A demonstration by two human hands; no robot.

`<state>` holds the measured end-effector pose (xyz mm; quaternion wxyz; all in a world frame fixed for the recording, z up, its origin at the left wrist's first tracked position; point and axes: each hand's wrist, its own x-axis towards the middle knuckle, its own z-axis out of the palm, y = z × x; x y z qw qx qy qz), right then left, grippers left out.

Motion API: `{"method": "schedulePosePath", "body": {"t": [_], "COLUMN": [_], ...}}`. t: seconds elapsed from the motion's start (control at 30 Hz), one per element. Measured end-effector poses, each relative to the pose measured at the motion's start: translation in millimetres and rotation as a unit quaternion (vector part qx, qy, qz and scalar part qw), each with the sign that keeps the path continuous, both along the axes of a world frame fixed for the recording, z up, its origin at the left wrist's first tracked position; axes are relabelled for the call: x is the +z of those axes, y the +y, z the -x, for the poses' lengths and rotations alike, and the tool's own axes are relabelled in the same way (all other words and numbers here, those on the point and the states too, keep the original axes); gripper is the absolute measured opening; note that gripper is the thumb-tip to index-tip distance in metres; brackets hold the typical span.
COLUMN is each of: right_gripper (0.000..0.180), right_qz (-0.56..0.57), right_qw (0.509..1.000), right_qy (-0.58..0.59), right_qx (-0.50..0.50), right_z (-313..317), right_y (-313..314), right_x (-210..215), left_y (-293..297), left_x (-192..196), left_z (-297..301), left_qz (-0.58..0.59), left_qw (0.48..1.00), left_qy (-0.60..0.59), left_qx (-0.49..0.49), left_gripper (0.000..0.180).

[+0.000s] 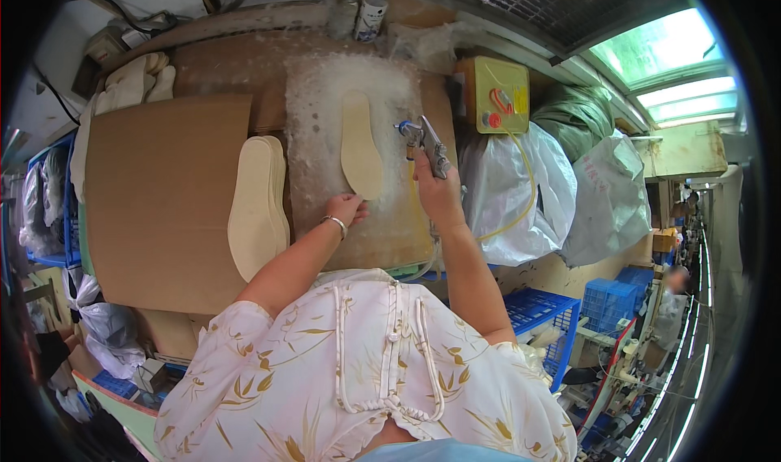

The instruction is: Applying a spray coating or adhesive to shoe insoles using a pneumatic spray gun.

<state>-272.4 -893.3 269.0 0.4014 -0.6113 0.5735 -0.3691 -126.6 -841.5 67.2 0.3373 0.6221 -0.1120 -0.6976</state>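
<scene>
A cream insole [359, 141] lies on a work surface [313, 149] coated with whitish residue. At its heel end my left hand [347, 209] pinches the edge, fingers closed together. My right hand [439, 187] is wrapped round the handle of a metal spray gun [429, 143], held upright just right of the insole with its nozzle pointing left toward it. A yellowish hose [418, 210] hangs below the gun. Left of the residue patch, a stack of similar insoles [257, 206] rests partly on a large cardboard sheet [163, 193].
At the right stand a yellow container [506, 96] with a red cap, and several plastic bags [521, 198]. Two bottles [371, 15] are at the far edge. More pale pieces [146, 76] lie far left. Blue crates [610, 299] stand at lower right.
</scene>
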Motion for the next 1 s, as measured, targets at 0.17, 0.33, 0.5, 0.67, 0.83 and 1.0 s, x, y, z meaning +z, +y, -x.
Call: {"method": "schedulePosePath", "body": {"t": [0.17,0.33,0.5,0.67,0.83,1.0], "right_gripper": [0.024,0.021,0.02,0.021,0.019,0.02], "right_qz": [0.0,0.007,-0.012,-0.011,-0.017,-0.016], "right_qw": [0.998,0.999,0.999,0.999,0.999,0.999], "right_qy": [0.049,0.034,0.036,0.029,0.031,0.043], "right_qx": [0.025,-0.003,0.008,0.008,0.015,0.021], "right_z": [7.7,11.8,17.5,21.1,28.2,32.8], "right_y": [20.8,27.6,45.9,51.2,59.1,68.4], "right_x": [-3.2,-3.5,3.1,7.0,4.7,2.3], "left_y": [-0.2,2.5,5.9,9.6,10.6,9.5], "left_x": [4.1,2.0,0.0,-1.0,-1.6,-4.1], "left_z": [5.7,9.4,13.6,16.4,17.1,17.4], "left_qz": [-0.003,0.019,0.011,0.013,0.021,0.013], "left_qw": [0.999,0.998,0.996,0.996,0.995,0.995], "left_qy": [0.021,-0.018,-0.026,-0.024,0.008,0.007], "left_qx": [0.042,0.06,0.083,0.089,0.102,0.098], "left_gripper": [0.019,0.02,0.02,0.021,0.022,0.021]}}
